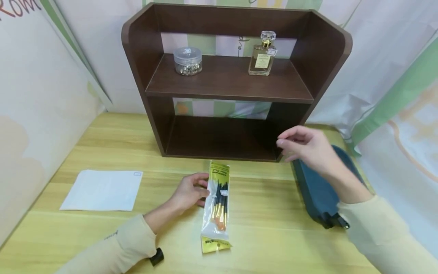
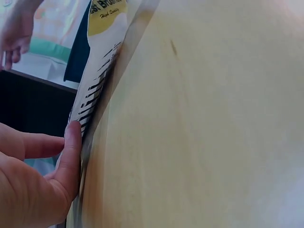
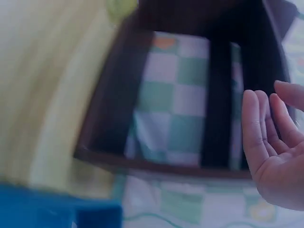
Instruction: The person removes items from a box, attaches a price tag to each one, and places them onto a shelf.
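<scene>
A clear, flat plastic packet of black-handled paintbrushes with yellow printed ends (image 1: 219, 209) lies between the hands, straight ahead of the person, and the left hand (image 1: 187, 191) is plainly the nearer. That hand pinches the packet's left long edge about midway, thumb on the near face and fingers behind. Whether the packet is lifted clear of the pale wood-grain worktop (image 1: 263, 232), I cannot tell.

Its long axis runs away from the person, almost square to the front edge of the dark brown two-tier wooden shelf (image 1: 222, 89). The handle end points at the shelf's lower tier and is near its front edge; the bristle end, with a folded yellow flap, faces the person.

The right hand (image 1: 309, 150) is well apart, ahead and to the right, before the shelf's right side and near the dark teal oblong box (image 1: 313, 186). Its fingers are loosely bent, holding nothing. The relation that seems to matter is the packet's end-on line to the lower tier, with only the left hand controlling it.
</scene>
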Motion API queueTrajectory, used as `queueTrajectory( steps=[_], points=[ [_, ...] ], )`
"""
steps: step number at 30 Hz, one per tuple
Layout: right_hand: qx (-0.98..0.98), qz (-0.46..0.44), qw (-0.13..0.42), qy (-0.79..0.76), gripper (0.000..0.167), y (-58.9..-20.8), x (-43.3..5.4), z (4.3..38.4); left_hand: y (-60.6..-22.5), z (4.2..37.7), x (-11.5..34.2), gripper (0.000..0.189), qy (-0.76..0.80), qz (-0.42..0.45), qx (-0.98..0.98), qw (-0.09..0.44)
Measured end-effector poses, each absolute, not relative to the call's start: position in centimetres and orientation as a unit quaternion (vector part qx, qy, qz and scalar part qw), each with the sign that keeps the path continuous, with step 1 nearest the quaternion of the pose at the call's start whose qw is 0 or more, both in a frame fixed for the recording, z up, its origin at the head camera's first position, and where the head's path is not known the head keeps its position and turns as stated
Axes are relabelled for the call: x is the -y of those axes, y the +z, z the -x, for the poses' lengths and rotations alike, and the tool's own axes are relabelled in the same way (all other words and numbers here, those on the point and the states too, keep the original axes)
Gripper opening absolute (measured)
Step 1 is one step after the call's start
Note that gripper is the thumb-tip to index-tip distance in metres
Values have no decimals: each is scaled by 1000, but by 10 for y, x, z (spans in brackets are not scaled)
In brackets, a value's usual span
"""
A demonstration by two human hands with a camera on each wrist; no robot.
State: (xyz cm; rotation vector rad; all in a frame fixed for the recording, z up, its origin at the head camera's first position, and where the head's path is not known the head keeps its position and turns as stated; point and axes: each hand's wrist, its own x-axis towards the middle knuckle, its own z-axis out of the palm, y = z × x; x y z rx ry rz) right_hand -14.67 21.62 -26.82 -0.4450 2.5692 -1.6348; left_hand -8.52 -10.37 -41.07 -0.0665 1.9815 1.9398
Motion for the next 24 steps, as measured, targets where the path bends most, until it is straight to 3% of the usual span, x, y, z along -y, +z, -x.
queueTrajectory(
  steps=[8, 14, 19, 24],
  points=[
    [-680, 127, -112, -714, 22, -215, -245, 149, -412, 82, 104, 59, 700, 28, -690, 182],
    [-645, 110, -225, -722, 31, -176, -255, 169, -411, 83, 104, 59, 707, 31, -682, 183],
    [-682, 95, -216, -692, 35, -153, -261, 190, -410, 82, 103, 59, 706, 31, -685, 179],
    [-672, 117, -144, -717, 41, -142, -264, 211, -410, 82, 102, 59, 704, 30, -688, 173]
  ],
)
